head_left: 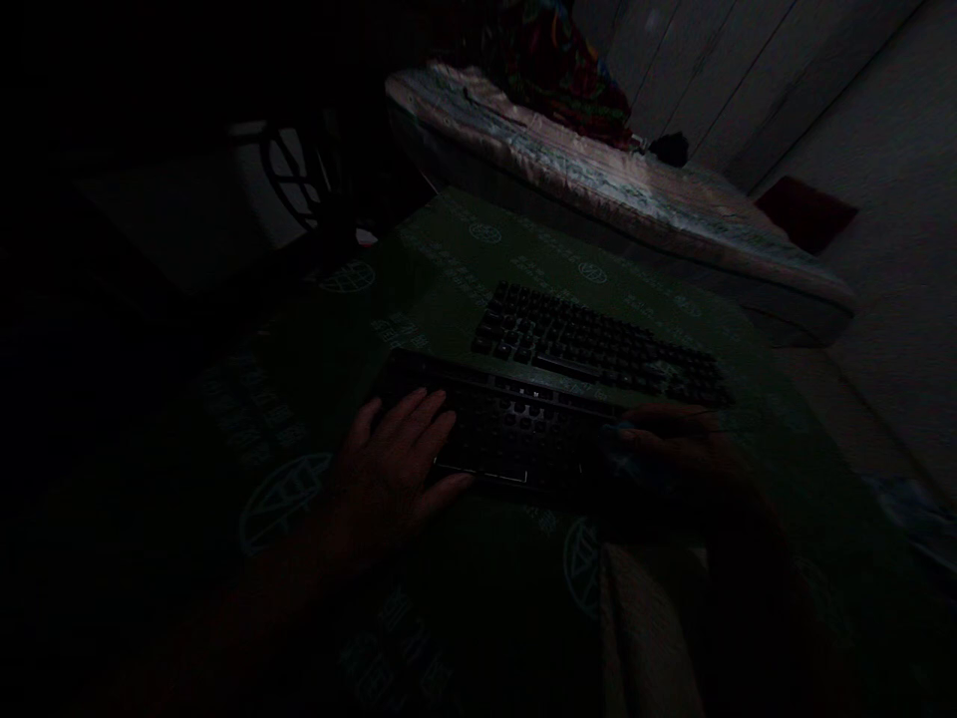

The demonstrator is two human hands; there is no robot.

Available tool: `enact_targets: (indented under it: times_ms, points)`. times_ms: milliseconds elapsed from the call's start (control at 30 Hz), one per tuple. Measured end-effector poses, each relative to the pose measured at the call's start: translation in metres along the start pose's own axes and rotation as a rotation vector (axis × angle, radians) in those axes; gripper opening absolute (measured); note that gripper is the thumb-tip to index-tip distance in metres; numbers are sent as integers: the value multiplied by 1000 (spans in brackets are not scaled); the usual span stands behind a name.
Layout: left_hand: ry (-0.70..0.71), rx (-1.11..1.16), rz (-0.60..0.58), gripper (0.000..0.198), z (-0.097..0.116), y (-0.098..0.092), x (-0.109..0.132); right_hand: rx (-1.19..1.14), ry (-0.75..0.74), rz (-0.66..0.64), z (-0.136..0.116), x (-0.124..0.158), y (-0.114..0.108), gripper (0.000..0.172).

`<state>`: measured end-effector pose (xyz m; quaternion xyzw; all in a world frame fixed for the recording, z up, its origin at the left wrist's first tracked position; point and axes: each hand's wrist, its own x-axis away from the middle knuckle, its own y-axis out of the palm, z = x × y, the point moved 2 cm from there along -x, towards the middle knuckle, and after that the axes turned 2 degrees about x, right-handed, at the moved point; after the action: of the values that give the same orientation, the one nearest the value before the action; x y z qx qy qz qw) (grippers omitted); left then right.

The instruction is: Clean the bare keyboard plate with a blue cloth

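A dark keyboard (485, 439) without keycaps over its main area lies on the green printed sheet. My left hand (400, 454) rests on its left end, fingers spread flat across the top and thumb along the near edge. At the right end, my right hand (677, 439) has its fingers closed around a thin bluish, cloth-like thing (628, 454), touching or just above the keyboard; deep shadow hides which. Just behind the keyboard, loose black keycaps (583, 334) are laid out in keyboard order on the sheet.
The green sheet (419, 269) with white print covers the surface. A mattress (598, 170) edge stands behind it, bearing a dark red patterned cloth (575, 80). A spoked wheel (291, 179) is at the left. A pale bluish crumpled thing (908, 504) lies far right.
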<state>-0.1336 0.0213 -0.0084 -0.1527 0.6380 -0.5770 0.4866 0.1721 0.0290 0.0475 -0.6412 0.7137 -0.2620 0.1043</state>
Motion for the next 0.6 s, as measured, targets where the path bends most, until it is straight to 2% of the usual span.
enact_targets:
  times_ms: [100, 200, 300, 500, 600]
  points:
    - [-4, 3, 0, 47, 0, 0, 0, -16, 25, -33, 4, -1, 1, 35]
    - [0, -6, 5, 46, 1, -1, -1, 10, 61, 14, 8, 0, -6, 34]
    - [10, -23, 11, 46, 2, -2, -1, -2, 32, 41, 6, 0, -8, 30]
    - [-10, -16, -3, 46, 2, -1, 0, 1, -154, 23, -4, -6, 27, 27]
    - [-14, -12, -10, 46, 2, -1, 0, 3, -178, -37, -4, -5, 39, 30]
